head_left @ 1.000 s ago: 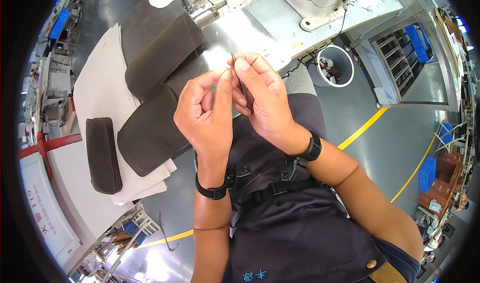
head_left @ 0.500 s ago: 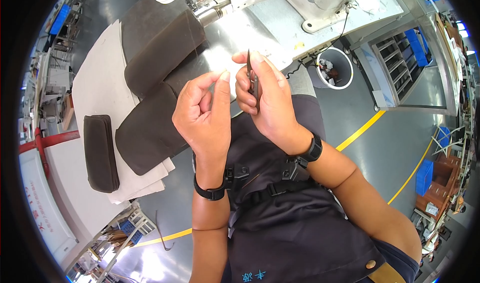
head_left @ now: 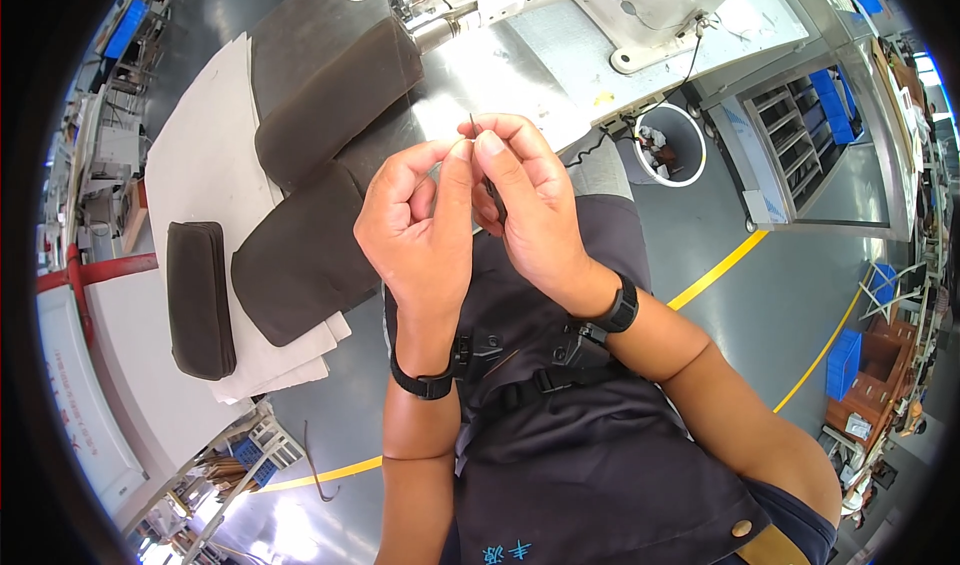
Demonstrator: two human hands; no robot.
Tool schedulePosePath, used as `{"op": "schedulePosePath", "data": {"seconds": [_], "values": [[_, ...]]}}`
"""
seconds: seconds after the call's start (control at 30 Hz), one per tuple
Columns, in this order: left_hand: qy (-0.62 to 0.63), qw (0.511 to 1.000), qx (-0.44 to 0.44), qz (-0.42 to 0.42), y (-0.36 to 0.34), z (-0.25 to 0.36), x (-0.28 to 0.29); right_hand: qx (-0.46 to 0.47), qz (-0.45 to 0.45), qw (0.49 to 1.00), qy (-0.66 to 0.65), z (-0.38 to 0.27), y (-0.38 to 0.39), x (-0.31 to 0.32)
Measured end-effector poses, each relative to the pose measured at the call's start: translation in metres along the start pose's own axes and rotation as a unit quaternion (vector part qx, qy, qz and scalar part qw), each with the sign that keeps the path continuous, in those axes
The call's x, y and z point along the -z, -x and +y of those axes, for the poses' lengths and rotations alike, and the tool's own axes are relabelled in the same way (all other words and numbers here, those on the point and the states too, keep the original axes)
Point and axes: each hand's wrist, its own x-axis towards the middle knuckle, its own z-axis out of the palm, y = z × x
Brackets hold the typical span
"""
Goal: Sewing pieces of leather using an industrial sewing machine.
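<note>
Over the near edge of the sewing table, my left hand (head_left: 415, 215) is closed in a pinch of thumb and forefinger. What it pinches is too small to make out. My right hand (head_left: 537, 215) is wrapped round dark, pointed thread snips (head_left: 494, 200), mostly hidden by the fingers, with the tip showing above them. Both thumbs meet at the tip. Left of my hands, a long dark brown padded piece (head_left: 340, 105) lies on the table, and a flat dark brown piece (head_left: 295, 260) sits below it. A narrow dark brown stack (head_left: 197, 300) is farther left.
A white sewing machine (head_left: 640, 10) stands at the far side of the metal tabletop. Pale sheets (head_left: 200, 155) lie beneath the brown pieces. A waste bin (head_left: 690, 155) holding scraps is on the floor to the right, near a metal-framed rack (head_left: 800, 145).
My right hand has moved left and turned, bringing the thread snips to my left hand's pinch. The left hand has shifted slightly right. The blade, earlier in plain sight, is now mostly covered.
</note>
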Motion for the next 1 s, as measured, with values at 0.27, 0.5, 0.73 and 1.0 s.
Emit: {"op": "schedulePosePath", "data": {"seconds": [0.27,0.5,0.73,1.0], "values": [[0.013,1.000,0.006,-0.006,0.000,0.000,-0.001,-0.002,-0.007,0.999,-0.038,-0.001,-0.004,0.002],[-0.032,0.999,-0.025,-0.014,-0.001,0.001,0.002,0.022,0.012,1.000,-0.018,0.000,-0.005,0.002],[-0.044,0.999,-0.014,-0.005,0.000,0.001,0.003,-0.018,0.031,0.998,-0.047,-0.012,-0.004,0.002],[-0.201,0.943,-0.265,0.000,-0.008,-0.009,0.009,-0.054,0.036,0.997,0.032,-0.014,-0.006,0.006]]}}
